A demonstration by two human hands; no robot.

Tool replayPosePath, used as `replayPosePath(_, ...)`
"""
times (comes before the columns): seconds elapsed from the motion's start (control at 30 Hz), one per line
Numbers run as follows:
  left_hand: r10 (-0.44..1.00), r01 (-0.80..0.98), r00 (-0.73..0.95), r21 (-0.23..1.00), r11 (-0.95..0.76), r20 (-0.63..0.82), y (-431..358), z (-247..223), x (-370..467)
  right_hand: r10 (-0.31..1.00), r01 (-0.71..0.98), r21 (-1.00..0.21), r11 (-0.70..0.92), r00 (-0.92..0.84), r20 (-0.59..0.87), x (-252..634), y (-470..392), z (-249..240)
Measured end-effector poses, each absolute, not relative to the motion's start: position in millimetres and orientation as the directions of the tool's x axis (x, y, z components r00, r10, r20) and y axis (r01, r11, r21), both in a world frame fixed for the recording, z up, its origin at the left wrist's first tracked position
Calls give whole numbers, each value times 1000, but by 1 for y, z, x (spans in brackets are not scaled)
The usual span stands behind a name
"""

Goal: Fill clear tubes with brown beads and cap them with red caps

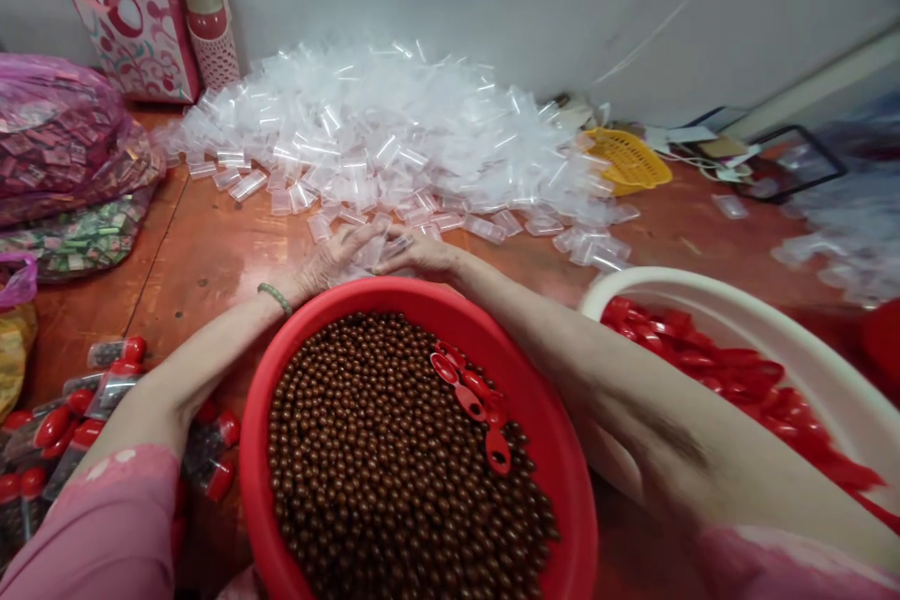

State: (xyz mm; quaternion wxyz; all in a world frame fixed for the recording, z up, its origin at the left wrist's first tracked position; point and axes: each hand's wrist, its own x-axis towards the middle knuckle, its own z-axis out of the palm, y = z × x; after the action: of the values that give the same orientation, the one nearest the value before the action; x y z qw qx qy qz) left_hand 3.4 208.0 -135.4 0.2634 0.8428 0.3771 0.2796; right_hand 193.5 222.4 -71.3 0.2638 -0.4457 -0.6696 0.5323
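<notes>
Beyond the far rim of a red basin (pixel 263 412), my two hands come together around several small clear plastic bottles (pixel 371 253). My left hand (pixel 337 258), with a green bead bracelet at the wrist, curls against them from the left. From the right, my right hand (pixel 422 255) closes its fingers over the same bottles. Small round brown balls (pixel 394 450) fill much of the basin. A few red plastic caps (pixel 472 401) with attached loops lie on the balls at the right. Behind my hands spreads a big heap of clear bottles (pixel 394 131).
At the right stands a white basin (pixel 675 277) of red caps. Filled bottles with red caps (pixel 116 384) lie at the left, below bulging plastic bags (pixel 63 141). A thermos (pixel 211 28), a pink bag (pixel 133 9) and a yellow basket (pixel 625 157) are near the wall.
</notes>
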Motion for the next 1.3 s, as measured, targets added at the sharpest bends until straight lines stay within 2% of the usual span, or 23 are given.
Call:
replayPosePath(0.13,765,514,526,579,-633,371,235,-108,-4,844,239,-971,7,-522,-122,187,236,-58)
replayPosePath(0.23,700,546,539,439,-714,468,238,-70,-8,815,115,-993,-5,-574,-71,184,240,-36)
replayPosePath(0.33,701,574,558,403,-713,445,215,-32,-10,790,17,-1000,20,-613,6,186,221,-11)
replayPosePath(0.47,689,529,577,443,-724,438,152,-15,-7,772,88,-994,66,-636,-5,197,172,-1)
replayPosePath(0.6,751,557,594,524,-644,290,96,-25,4,733,257,-949,183,-679,-43,209,135,-20)
replayPosePath(0.77,729,564,661,524,-639,178,76,-37,14,619,467,-798,380,-770,-156,217,122,-17)
replayPosePath(0.9,743,650,637,377,-660,202,83,-39,12,576,602,-617,507,-769,-277,228,136,8)
replayPosePath(0.97,748,668,648,362,-650,148,86,-40,9,609,661,-572,486,-725,-320,236,155,14)
replayPosePath(1.03,729,649,681,407,-643,66,84,-41,7,693,723,-558,408,-643,-327,244,182,9)
replayPosePath(1.07,712,630,702,436,-643,37,82,-41,7,741,769,-514,379,-585,-329,249,196,3)
replayPosePath(1.13,671,580,741,487,-654,19,79,-39,6,827,891,-298,342,-436,-356,257,223,-17)
replayPosePath(1.23,623,481,778,560,-675,83,84,-31,0,875,938,-203,280,-336,-347,267,249,-52)
replayPosePath(1.3,666,470,720,571,-673,193,101,-29,-10,883,950,-188,251,-304,-358,270,257,-72)
